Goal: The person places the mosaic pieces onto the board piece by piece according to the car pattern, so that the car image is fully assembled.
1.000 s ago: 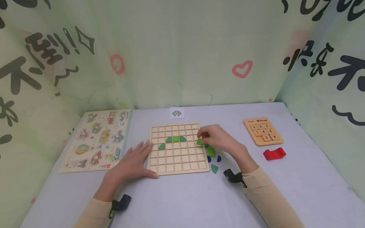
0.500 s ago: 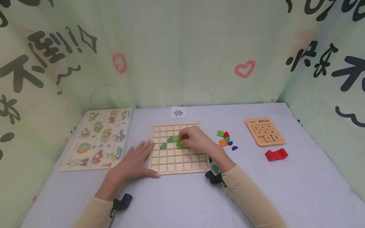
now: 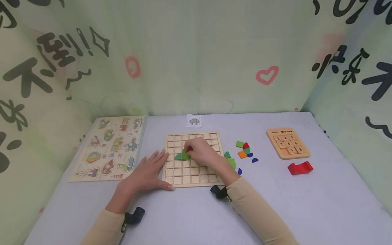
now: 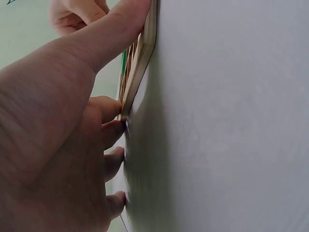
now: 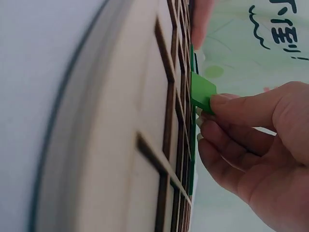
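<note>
A wooden grid board lies mid-table, also seen edge-on as the grid board. My right hand reaches over it and pinches a green square piece just above the cells, next to a green quarter-round piece lying in the grid. My left hand rests flat on the table, thumb along the board's front edge and fingers at its left corner. Loose coloured pieces lie right of the board.
An animal peg puzzle lies at the left. A number sliding puzzle and a red block sit at the right. A small pattern card lies behind the board. Fabric walls close in three sides.
My right hand has carried the green piece from the board's right edge leftward to the cells beside the quarter-round piece. My left hand has stayed in place.
</note>
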The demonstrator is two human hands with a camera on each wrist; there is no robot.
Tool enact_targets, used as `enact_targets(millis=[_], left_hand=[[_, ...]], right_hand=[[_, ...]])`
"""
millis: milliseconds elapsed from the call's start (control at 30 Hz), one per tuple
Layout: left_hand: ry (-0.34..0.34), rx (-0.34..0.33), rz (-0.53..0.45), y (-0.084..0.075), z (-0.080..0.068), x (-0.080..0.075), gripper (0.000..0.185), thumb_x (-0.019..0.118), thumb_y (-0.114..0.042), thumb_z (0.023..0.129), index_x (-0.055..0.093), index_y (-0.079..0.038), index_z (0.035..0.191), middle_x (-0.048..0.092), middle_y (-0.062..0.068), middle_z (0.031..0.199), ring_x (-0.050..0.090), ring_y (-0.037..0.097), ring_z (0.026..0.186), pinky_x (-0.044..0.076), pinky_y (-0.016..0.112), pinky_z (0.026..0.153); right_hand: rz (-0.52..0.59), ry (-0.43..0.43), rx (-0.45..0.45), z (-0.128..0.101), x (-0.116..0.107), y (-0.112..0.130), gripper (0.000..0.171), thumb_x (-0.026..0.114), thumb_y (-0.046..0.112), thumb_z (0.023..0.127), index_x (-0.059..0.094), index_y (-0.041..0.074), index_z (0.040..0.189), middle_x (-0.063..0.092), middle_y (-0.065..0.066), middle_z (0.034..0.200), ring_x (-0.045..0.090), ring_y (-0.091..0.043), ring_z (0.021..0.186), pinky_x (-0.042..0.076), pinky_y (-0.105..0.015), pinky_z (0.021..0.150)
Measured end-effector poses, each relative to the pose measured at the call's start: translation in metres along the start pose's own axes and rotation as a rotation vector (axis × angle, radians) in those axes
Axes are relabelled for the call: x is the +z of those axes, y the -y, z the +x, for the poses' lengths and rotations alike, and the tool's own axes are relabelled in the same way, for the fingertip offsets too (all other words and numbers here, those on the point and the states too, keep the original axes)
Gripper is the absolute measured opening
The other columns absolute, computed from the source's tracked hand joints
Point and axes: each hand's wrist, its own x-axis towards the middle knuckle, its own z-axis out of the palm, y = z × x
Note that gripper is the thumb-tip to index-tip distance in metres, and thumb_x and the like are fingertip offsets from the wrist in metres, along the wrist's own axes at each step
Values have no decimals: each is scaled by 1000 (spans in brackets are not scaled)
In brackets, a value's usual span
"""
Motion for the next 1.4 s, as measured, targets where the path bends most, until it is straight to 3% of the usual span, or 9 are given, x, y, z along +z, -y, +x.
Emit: enact_targets(millis=[233,467,667,1000,1267,1400], left_hand=[[4,-4,0,-2,0,-1,127,74,-77,64,20,-14,160,15,6,168,11,34,156,13,64,122],[-4,1,0,-3,-1,-1,126,76,-76,63,21,-14,160,16,6,168,12,34,156,14,65,122],[0,6,13,-3,2,1,128,75,-77,63,20,-14,160,15,6,168,11,34,156,14,64,122],[-5,-3,15,-2,-1,-2,128,76,-75,63,21,-13,160,16,7,168,12,35,156,13,65,122],[0,-10,1,-3,-1,-2,128,77,-75,63,21,-13,160,15,7,168,11,35,156,12,65,122],[1,-10,2,-3,-1,-2,127,77,-74,64,21,-12,159,16,9,168,11,36,156,12,65,122]], right_hand=[[-155,13,-54,-3,3,2,16,68,1,88,80,9,92,69,-1,93,62,-15,88,54,-29,83],[-171,39,-71,-10,-3,-1,18,66,1,87,80,11,91,66,1,89,55,-11,78,51,-26,75],[-134,23,-7,-29,-20,-16,16,65,3,90,79,10,96,68,1,88,56,-12,76,51,-25,70],[-77,-4,105,-58,-48,-47,20,62,6,92,76,7,106,73,-3,104,66,-18,95,57,-36,85],[-52,-12,177,-76,-65,-65,24,64,3,89,74,6,110,71,-3,96,59,-17,85,51,-28,71],[-79,-26,201,-85,-70,-77,26,63,1,87,74,6,110,71,-3,97,60,-18,86,52,-30,74]])
